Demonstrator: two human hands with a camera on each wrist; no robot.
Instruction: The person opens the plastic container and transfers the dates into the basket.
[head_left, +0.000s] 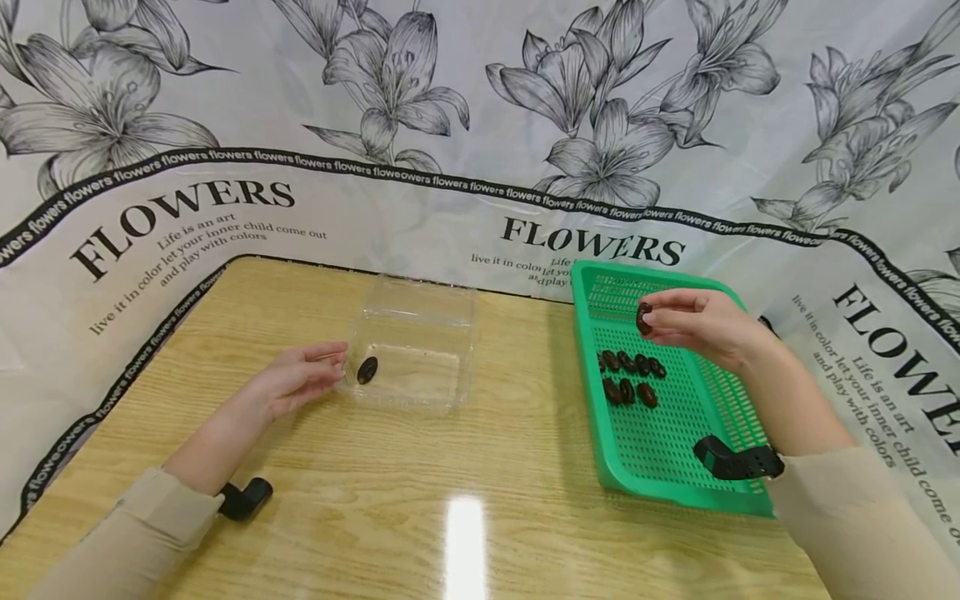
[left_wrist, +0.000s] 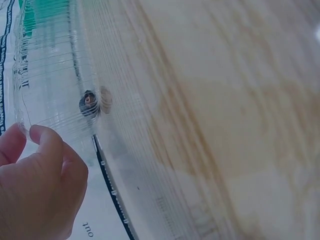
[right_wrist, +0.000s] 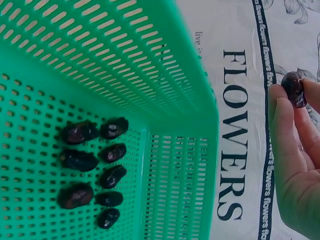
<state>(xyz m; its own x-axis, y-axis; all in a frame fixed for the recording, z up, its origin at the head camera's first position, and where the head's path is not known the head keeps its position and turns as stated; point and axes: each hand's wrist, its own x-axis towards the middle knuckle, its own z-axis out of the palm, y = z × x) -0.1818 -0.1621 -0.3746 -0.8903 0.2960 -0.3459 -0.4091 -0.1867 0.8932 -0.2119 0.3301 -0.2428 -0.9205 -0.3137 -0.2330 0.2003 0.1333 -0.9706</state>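
Note:
My right hand [head_left: 705, 325] is raised over the green basket [head_left: 611, 475] and pinches a dark brown date [head_left: 644, 319] between thumb and fingertips. The right wrist view also shows this date [right_wrist: 294, 89], glossy and wrinkled. Below it, several dates [head_left: 626, 392] lie in two rows on the basket floor. My left hand [head_left: 303, 379] is at the left side of a clear plastic box [head_left: 420, 400] with its lid raised; in the left wrist view, thumb and finger pinch the box's edge [left_wrist: 26, 131]. One date [head_left: 367, 370] lies inside, near the box's left wall.
The wooden table [head_left: 360, 517] runs up to a flower-printed white cloth [head_left: 420, 217] along its back and sides. Bare tabletop lies between the box and the basket. A black wrist mount [head_left: 247, 498] sits below the left forearm, another [head_left: 735, 460] by the right wrist.

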